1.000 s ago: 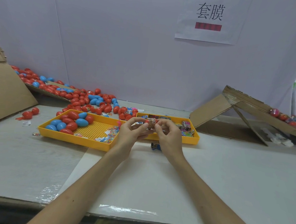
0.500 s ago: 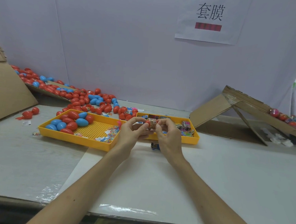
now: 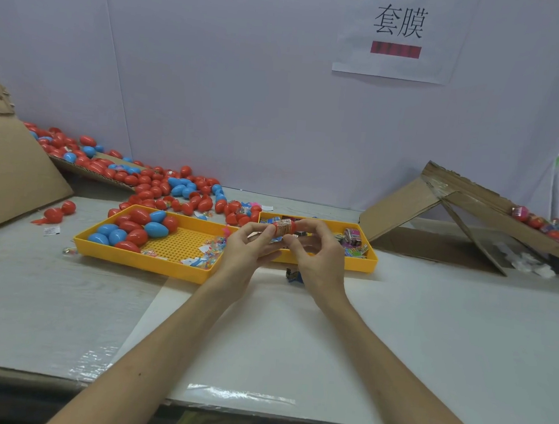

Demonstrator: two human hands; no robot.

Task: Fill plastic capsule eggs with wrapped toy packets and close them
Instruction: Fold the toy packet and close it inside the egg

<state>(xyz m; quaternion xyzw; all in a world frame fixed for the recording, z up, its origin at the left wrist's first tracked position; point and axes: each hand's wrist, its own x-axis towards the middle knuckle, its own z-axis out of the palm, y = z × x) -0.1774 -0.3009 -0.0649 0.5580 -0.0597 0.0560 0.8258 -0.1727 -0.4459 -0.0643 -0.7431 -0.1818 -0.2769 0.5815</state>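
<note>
A red plastic capsule egg with a printed middle band (image 3: 283, 227) is pinched at either end by the curled fingertips of the left hand (image 3: 250, 251) and the right hand (image 3: 319, 259). Just beyond the fingers lies a yellow plastic tray (image 3: 360, 265) of wrapped packets. A yellow perforated tray (image 3: 142, 261) of eggs lies to their left.

Left hand (image 3: 247, 252), right hand (image 3: 322, 264) — both pinching, close together

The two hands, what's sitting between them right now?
In the head view, a red capsule egg with a printed band sits between the left hand and right hand, pinched by both.
</note>
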